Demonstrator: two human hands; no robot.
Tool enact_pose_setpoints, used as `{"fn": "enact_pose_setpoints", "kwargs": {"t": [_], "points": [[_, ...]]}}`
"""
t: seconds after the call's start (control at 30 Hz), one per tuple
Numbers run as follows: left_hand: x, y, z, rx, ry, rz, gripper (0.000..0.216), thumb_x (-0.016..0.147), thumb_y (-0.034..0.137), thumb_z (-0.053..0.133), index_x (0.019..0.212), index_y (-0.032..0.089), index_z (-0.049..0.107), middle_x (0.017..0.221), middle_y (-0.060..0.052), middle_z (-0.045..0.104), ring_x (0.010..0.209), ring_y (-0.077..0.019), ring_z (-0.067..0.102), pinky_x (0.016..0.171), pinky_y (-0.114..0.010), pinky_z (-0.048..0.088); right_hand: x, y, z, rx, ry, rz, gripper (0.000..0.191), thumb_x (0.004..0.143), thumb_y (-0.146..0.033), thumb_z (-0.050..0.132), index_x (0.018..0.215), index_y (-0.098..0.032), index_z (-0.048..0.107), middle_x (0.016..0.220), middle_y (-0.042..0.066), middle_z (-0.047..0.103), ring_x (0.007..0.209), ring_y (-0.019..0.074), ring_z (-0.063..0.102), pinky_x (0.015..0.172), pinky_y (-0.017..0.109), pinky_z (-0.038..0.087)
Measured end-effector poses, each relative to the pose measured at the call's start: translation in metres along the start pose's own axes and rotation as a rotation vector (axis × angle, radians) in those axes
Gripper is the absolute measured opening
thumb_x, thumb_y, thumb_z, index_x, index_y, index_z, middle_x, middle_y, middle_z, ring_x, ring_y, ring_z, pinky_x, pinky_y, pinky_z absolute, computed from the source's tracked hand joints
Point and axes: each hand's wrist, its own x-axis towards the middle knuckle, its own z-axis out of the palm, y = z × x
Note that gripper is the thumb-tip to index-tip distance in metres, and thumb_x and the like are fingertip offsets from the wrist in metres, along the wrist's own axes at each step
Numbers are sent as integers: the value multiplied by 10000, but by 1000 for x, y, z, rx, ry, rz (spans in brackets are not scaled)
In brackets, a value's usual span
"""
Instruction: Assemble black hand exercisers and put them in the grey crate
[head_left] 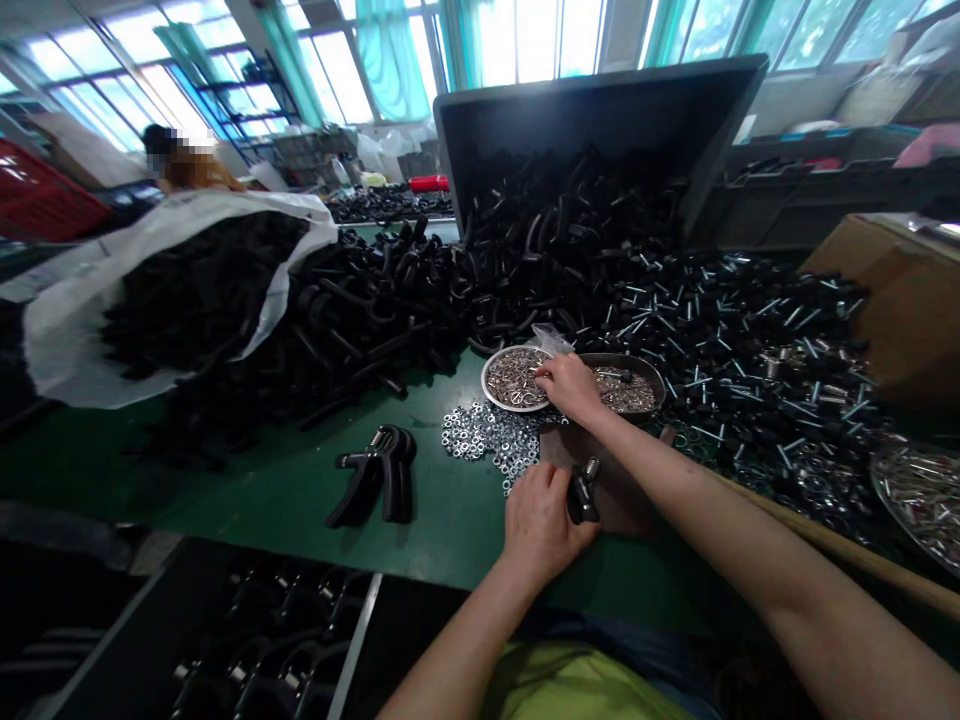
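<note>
My left hand (541, 520) is closed around a black hand grip piece (582, 497) with a metal coil spring (592, 470) at its top, held over a dark metal plate (619, 490). Over the right edge of a round white bowl (491, 385) of small metal pins, my right hand (574, 387) has its fingertips pinched together; what they hold is too small to make out. Beside that bowl, an oval metal tin (634, 392) contains more small metal parts, partly behind my right hand. Loose hex nuts (480, 435) lie in front of the bowl.
Assembled black hand grips (382, 475) stand left on the green table (450, 540). Black handles spill from a grey bin (600, 110) and a white sack (64, 350). Handles with bolts (720, 320) are heaped right, near a cardboard box (900, 300). A person (187, 165) is at back left.
</note>
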Motion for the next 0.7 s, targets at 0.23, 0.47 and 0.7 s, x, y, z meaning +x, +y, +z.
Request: {"fn": "enact_pose_setpoints", "kwargs": {"t": [0.23,0.47,0.7], "points": [[-1,-10,7,39,-22,71,641,599,569,740,1101,214,560,1041,-90,561,981,-284,500,837,-416,385,26,-6,21,-59,-20,-34,134,796,-211,583,794,-150,702,912,113,648,997,237,515,831,347,388],[1,-12,9,24,3,56,588,626,558,726,1071,198,592,1022,-93,579,967,-285,504,832,-409,377,-21,-2,-14,49,-47,-101,154,841,-198,522,890,-176,666,907,40,672,862,152,582,807,274,411],[4,-8,5,29,-18,47,499,603,474,767,997,211,612,980,-80,582,968,-283,510,839,-400,368,-111,23,-37,193,-243,-139,161,819,-141,503,828,-183,658,858,35,657,834,155,592,777,286,432]]}}
